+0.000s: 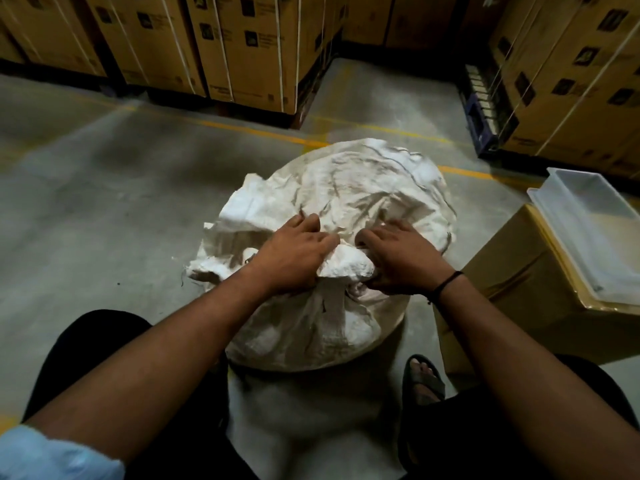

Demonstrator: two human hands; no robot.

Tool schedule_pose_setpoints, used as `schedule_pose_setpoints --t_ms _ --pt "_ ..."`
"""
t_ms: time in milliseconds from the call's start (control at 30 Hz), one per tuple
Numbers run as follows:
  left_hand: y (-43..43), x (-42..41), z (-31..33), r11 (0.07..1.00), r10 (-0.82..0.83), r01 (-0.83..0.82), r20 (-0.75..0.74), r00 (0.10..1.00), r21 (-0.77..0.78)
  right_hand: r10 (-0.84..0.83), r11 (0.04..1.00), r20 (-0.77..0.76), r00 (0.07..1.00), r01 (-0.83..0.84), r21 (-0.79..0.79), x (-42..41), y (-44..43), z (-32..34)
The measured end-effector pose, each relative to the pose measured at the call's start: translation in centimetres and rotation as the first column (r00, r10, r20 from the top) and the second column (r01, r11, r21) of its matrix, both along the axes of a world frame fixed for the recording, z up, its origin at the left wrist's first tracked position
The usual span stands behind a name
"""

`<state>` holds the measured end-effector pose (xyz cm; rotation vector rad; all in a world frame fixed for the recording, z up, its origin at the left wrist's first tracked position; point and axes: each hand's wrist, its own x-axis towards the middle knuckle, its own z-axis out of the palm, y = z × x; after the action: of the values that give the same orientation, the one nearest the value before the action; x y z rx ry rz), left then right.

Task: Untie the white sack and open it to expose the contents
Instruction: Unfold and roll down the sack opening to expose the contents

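A large white woven sack (356, 195) stands full and rounded on the concrete floor in front of my knees. Its top fabric is bunched into a twisted neck (348, 265) at the near side. My left hand (294, 258) grips the bunched fabric from the left. My right hand (401, 261) holds the same bunch from the right, fingers curled into the folds. Loose sack flaps spread out to the left. The contents are hidden under the fabric, and I cannot make out any tie or string.
A cardboard box (526, 292) stands to the right with a clear plastic tray (588, 220) on top. Strapped stacks of cartons (242, 46) line the back and more cartons (571, 81) the right. My sandalled foot (424, 375) rests beside the sack. Yellow lines cross the floor.
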<state>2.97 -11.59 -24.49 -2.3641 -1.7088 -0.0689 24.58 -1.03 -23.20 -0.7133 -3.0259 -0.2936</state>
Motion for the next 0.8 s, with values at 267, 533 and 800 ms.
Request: schedule_pose_setpoints --t_ms 267,533,800 --pt "-0.4 -0.6 1.8 0.986 0.145 -0.096 0.409 0.901 -0.138 -0.144 0.976 -0.223 0.964 0.176 0.131 -0.3 -0.6 -2.0" --pt "0.9 -2.4 1.0 0.996 0.067 -0.079 0.214 0.974 0.047 -0.133 0.988 -0.219 0.967 0.146 0.042 -0.5 0.6 -2.4" --pt "0.6 -4.5 1.5 0.997 0.080 -0.083 0.307 0.948 -0.004 -0.110 0.994 -0.081 0.991 0.110 -0.001 -0.3 0.9 -4.6"
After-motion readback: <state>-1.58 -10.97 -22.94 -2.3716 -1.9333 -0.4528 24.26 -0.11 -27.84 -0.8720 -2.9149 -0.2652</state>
